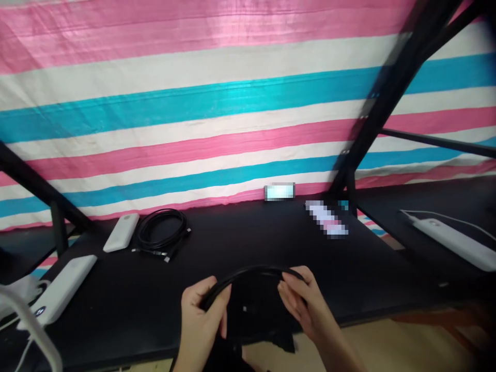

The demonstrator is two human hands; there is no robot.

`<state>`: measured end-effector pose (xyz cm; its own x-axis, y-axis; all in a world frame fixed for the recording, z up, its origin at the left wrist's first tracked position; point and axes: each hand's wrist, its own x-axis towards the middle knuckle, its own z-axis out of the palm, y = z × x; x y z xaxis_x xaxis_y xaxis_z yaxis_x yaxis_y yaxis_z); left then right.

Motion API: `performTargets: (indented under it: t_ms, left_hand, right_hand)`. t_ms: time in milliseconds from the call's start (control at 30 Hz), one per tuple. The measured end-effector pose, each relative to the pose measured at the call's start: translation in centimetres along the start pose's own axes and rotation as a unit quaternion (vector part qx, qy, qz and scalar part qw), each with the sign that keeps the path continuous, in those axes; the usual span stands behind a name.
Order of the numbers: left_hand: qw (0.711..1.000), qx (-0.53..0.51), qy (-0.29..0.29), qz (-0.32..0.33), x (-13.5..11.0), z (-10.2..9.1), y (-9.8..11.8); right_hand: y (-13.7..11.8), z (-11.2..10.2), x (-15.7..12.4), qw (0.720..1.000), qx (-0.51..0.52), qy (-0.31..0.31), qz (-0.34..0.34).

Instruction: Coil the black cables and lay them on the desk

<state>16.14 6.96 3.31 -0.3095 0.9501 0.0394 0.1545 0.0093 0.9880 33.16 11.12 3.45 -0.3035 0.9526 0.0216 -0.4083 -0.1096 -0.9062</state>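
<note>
Stretching behind my fingers is the striped tarp (194, 103), with the black table (271, 243) beneath them. Well beyond my left fingers lie a white power bank (121, 232) and a coiled cable (163, 235). My left hand (201, 320) and right hand (306, 305) each pinch closed on the black cable (256, 269), which arches between them over the table's near edge. I'd judge that an even curve without kinks works best.

There are 2 hands (201, 315) (306, 305), 2 black cables (251, 271) (144, 233) and 3 white power banks (121, 232) (65, 287) (453, 240)
</note>
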Motion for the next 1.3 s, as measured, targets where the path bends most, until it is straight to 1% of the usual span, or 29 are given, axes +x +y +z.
performTargets:
  t_ms: [67, 100, 167, 267, 333, 367, 400, 433, 467, 500, 567, 600, 633, 667, 733, 800, 833, 900, 967, 1033, 1100, 1167, 1233, 1300]
  left_hand:
    - [1.000, 0.013, 0.006, 0.002, 0.4, 0.8, -0.4]
    - [1.000, 0.015, 0.014, 0.004, 0.6, 1.1, -0.6]
    - [0.999, 0.014, 0.043, 0.005, 0.9, 1.6, -1.1]
    - [0.997, -0.016, 0.078, -0.018, 1.2, 2.2, -2.3]
    - [0.992, -0.068, 0.083, -0.062, 1.5, 2.8, -3.6]
    - [0.987, -0.101, 0.081, -0.098, 1.8, 3.1, -4.3]
    - [0.978, -0.140, 0.071, -0.140, 2.1, 3.5, -5.0]
    - [0.962, -0.178, 0.063, -0.195, 2.3, 3.8, -5.7]
    - [0.944, -0.217, 0.037, -0.244, 2.5, 4.1, -6.1]
    - [0.925, -0.260, 0.000, -0.278, 2.6, 4.2, -6.4]
    - [0.889, -0.350, -0.092, -0.280, 2.3, 4.2, -6.2]
    - [0.877, -0.379, -0.125, -0.266, 2.0, 4.0, -5.8]
    - [0.874, -0.391, -0.138, -0.253, 1.7, 3.8, -5.2]
    - [0.877, -0.393, -0.136, -0.241, 1.3, 3.6, -4.5]
    - [0.890, -0.383, -0.109, -0.221, 0.8, 3.1, -3.2]
    - [0.899, -0.377, -0.079, -0.208, 0.6, 2.8, -2.3]
    - [0.902, -0.374, -0.066, -0.207, 0.6, 2.7, -2.0]
    - [0.906, -0.366, -0.044, -0.207, 0.9, 2.3, -2.0]
    - [0.912, -0.349, -0.035, -0.212, 1.2, 1.7, -2.3]
    - [0.919, -0.321, -0.053, -0.224, 1.4, 1.0, -2.8]
    - [0.924, -0.279, -0.097, -0.242, 1.4, 0.4, -3.3]
    - [0.926, -0.236, -0.143, -0.257, 1.3, 0.0, -3.8]
    - [0.927, -0.209, -0.167, -0.265, 1.2, -0.3, -4.2]
    - [0.924, -0.200, -0.182, -0.270, 1.2, -0.8, -4.5]
  right_hand:
    - [-0.2, -0.7, 0.5, 0.996, 0.079, 0.031, -0.025]
    - [-0.3, -1.0, 0.6, 0.993, 0.105, 0.036, -0.036]
    - [-0.3, -1.5, 0.7, 0.990, 0.121, 0.038, -0.057]
    - [0.3, -1.8, 0.5, 0.994, 0.055, 0.046, -0.083]
    - [0.8, -1.5, 0.5, 0.996, -0.015, 0.023, -0.091]
    - [1.1, -1.2, 0.5, 0.995, -0.047, 0.003, -0.092]
    - [1.3, -0.8, 0.5, 0.993, -0.075, -0.019, -0.093]
    - [1.4, -0.4, 0.5, 0.990, -0.095, -0.038, -0.094]
    - [1.5, 0.0, 0.4, 0.988, -0.110, -0.052, -0.094]
    - [1.6, 0.4, 0.4, 0.986, -0.121, -0.064, -0.093]
    - [1.7, 1.0, 0.3, 0.985, -0.126, -0.070, -0.092]
    - [1.6, 1.3, 0.4, 0.986, -0.121, -0.063, -0.095]
    - [1.6, 1.5, 0.4, 0.988, -0.110, -0.046, -0.099]
    - [1.5, 1.6, 0.6, 0.991, -0.088, -0.024, -0.102]
    - [1.4, 1.6, 0.9, 0.995, -0.026, 0.018, -0.091]
    - [1.2, 1.3, 1.3, 0.997, 0.016, 0.047, -0.058]
    - [1.1, 1.0, 1.5, 0.998, 0.014, 0.052, -0.038]
    - [0.9, 0.1, 1.7, 0.998, -0.048, 0.047, -0.002]
    - [0.7, -0.9, 1.8, 0.990, -0.135, 0.039, 0.021]
    - [0.6, -1.7, 1.8, 0.979, -0.197, 0.041, 0.036]
    - [0.8, -2.1, 1.8, 0.973, -0.221, 0.051, 0.040]
    - [1.1, -2.0, 1.7, 0.971, -0.230, 0.048, 0.045]
    - [1.5, -1.6, 1.7, 0.972, -0.228, 0.030, 0.046]
    - [1.6, -1.3, 1.7, 0.978, -0.202, -0.005, 0.052]
